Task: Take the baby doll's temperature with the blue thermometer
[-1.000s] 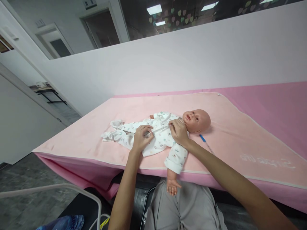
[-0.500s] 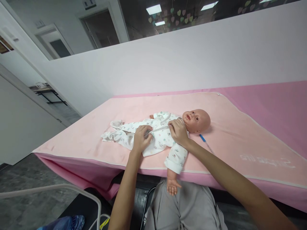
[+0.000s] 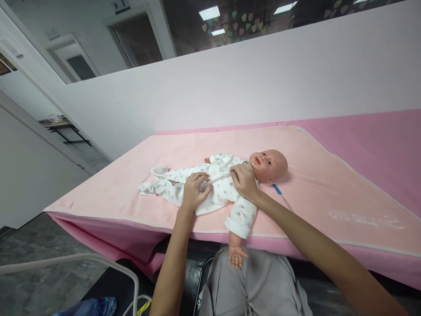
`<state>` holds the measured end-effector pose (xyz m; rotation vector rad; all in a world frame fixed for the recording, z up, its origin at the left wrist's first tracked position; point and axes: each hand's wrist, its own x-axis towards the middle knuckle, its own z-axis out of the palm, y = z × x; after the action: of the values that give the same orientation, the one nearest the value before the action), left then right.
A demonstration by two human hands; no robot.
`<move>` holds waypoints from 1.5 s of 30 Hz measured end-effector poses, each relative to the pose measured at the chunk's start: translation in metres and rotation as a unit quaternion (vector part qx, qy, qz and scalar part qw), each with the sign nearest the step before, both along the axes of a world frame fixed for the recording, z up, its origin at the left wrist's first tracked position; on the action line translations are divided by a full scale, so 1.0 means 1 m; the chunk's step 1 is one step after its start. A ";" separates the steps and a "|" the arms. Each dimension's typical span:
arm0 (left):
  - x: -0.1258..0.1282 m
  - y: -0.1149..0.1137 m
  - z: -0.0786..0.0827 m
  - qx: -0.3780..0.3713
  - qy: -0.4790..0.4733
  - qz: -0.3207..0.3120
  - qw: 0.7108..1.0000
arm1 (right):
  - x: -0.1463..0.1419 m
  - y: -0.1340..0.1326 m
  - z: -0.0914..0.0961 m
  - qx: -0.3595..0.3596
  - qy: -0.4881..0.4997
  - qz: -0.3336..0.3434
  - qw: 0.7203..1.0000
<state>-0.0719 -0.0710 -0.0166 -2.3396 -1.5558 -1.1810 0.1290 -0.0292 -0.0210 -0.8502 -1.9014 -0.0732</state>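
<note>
A baby doll (image 3: 269,165) lies on its back, its bald head to the right and its feet to the left. It wears a white printed romper (image 3: 219,193). My left hand (image 3: 196,189) is closed on the romper's front near the doll's waist, fingers curled. Up by the collar, my right hand (image 3: 245,179) pinches the same front edge. Between my two hands the edge of the cloth runs straight, as if pulled taut. The fingertips of both hands are partly hidden. One doll arm (image 3: 237,251) hangs past the table's near edge.
A peach-pink mat (image 3: 108,188) covers the table over a darker pink cloth (image 3: 378,145). Near the doll's head lies a slim stick with a blue end (image 3: 277,189). A white wall (image 3: 263,87) rises behind. At lower left, a pale curved tube (image 3: 98,259) crosses the view.
My left hand has shifted very slightly to the right along the romper's front edge. My right hand and the doll look the same.
</note>
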 end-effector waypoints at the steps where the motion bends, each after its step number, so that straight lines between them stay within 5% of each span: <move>1: 0.000 0.000 0.000 -0.003 0.006 -0.001 1.000 | 0.000 0.000 0.000 -0.002 0.001 0.000 1.000; 28: 0.003 0.000 -0.002 0.017 -0.082 0.026 0.996 | 0.000 0.000 -0.001 0.006 0.017 0.004 1.000; 35: 0.002 0.008 0.014 0.011 -0.160 0.062 0.985 | 0.013 -0.014 0.012 0.060 -0.139 0.000 0.988; 39: 0.021 0.038 0.040 -0.010 -0.173 0.005 0.985 | 0.050 -0.049 0.013 0.054 -0.146 -0.095 0.983; 45: 0.066 0.086 0.038 -0.217 -0.073 -0.199 0.953 | 0.123 -0.111 -0.039 -0.039 -0.136 -0.338 0.931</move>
<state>-0.0061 0.0150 0.0217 -3.0309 -1.5656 -1.2031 0.2523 -0.1397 -0.0599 -1.5863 -1.7815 -0.5627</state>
